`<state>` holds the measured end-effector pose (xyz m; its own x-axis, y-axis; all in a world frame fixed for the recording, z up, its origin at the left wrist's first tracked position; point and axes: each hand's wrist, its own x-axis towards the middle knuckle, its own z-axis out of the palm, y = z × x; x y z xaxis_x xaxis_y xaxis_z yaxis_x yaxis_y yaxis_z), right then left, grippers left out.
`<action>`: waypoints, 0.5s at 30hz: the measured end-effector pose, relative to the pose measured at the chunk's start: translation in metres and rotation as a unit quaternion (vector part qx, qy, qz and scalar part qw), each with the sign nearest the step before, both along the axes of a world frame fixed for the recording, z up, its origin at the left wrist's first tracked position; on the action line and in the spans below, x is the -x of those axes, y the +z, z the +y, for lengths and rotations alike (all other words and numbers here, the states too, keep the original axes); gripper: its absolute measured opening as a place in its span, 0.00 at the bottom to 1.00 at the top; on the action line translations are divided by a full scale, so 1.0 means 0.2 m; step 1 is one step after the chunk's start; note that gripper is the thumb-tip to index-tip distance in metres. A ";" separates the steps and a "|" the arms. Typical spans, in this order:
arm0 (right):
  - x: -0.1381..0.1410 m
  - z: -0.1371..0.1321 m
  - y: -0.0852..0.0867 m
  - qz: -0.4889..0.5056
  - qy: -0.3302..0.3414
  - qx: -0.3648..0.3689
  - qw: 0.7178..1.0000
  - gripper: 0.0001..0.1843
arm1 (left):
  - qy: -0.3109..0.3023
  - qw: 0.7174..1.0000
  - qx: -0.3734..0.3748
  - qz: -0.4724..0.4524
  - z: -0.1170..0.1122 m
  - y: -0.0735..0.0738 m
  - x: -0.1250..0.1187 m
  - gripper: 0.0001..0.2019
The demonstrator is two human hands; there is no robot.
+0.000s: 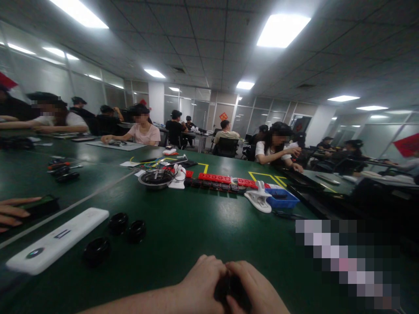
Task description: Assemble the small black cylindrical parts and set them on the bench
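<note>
At the bottom centre, my left hand (pixel 200 279) and my right hand (pixel 257 283) are closed together around a small black object (pixel 231 290). My fingers cover most of it, so its exact kind does not show. To the left on the green table (pixel 183 231) lie several black ring-shaped pieces: one black ring (pixel 118 223), another beside it (pixel 136 230), and a third nearer to me (pixel 96 250). They look coiled or grooved, but the picture is too soft to tell.
A long white device (pixel 59 240) lies at the left, near another person's hand (pixel 15 213). Farther back are a metal bowl (pixel 155 179), red strips (pixel 214 178), a white clamp stand (pixel 260 198) and a blue bin (pixel 282 198). Several people sit around the room.
</note>
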<state>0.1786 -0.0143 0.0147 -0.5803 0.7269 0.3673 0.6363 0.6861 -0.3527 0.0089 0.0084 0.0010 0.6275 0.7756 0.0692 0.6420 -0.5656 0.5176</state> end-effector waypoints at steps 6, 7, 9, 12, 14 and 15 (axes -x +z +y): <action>0.00 0.00 0.02 0.004 0.047 -0.005 0.999 0.23 | -0.003 1.000 -0.002 0.008 0.01 -0.02 0.00 0.14; 0.00 0.00 0.02 -0.005 0.042 -0.007 0.999 0.25 | -0.002 1.000 0.005 0.007 0.01 -0.01 0.00 0.15; -0.01 0.01 0.01 -0.022 0.019 0.010 1.000 0.28 | 0.000 1.000 0.023 0.005 0.01 0.00 0.01 0.17; 0.00 0.00 0.02 -0.033 -0.028 0.060 0.997 0.26 | -0.012 1.000 0.026 0.012 0.02 0.00 0.01 0.15; 0.01 0.00 0.03 -0.027 -0.021 0.071 0.997 0.23 | -0.022 0.999 0.011 0.020 0.03 -0.02 0.01 0.13; 0.01 -0.01 0.04 -0.021 -0.006 0.069 0.997 0.22 | -0.024 0.999 0.001 0.023 0.03 -0.03 0.01 0.12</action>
<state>0.1768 -0.0158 0.0229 -0.5835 0.7762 0.2387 0.6607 0.6246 -0.4164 0.0076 0.0152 -0.0058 0.6667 0.7444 0.0382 0.6371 -0.5957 0.4891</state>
